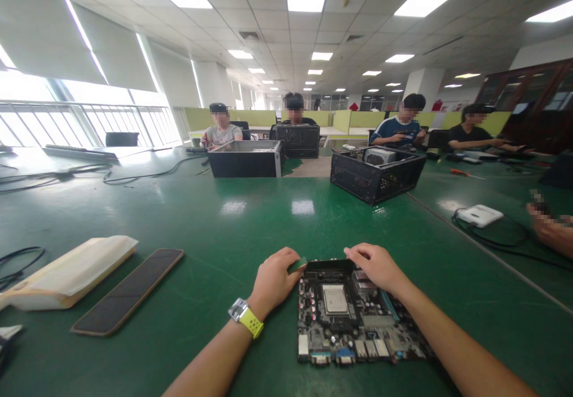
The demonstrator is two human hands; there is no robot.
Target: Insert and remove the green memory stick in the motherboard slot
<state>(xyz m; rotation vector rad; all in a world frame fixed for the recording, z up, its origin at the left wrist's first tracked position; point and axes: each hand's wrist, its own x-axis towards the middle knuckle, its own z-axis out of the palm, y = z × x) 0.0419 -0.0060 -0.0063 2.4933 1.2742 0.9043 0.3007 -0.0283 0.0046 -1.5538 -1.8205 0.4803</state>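
Observation:
A motherboard (371, 319) lies flat on the green table in front of me, its ports facing my side. A square silver processor (335, 299) sits in its socket. Along the board's far edge stands a thin dark RAM stick (329, 267), with a bit of green at its left end. My left hand (280, 271), a yellow-strapped watch (246, 316) on its wrist, pinches that left end. At the other end, my right hand (375, 265) closes thumb and finger on the stick. Whether the stick is seated in its slot I cannot tell.
Two open computer cases (246, 161) (378, 173) stand farther back. A dark flat phone-like slab (129, 292) and a paper-wrapped block (74, 271) lie left. At right are a white box (481, 215) with cables and another person's hand (553, 227). Several people sit opposite.

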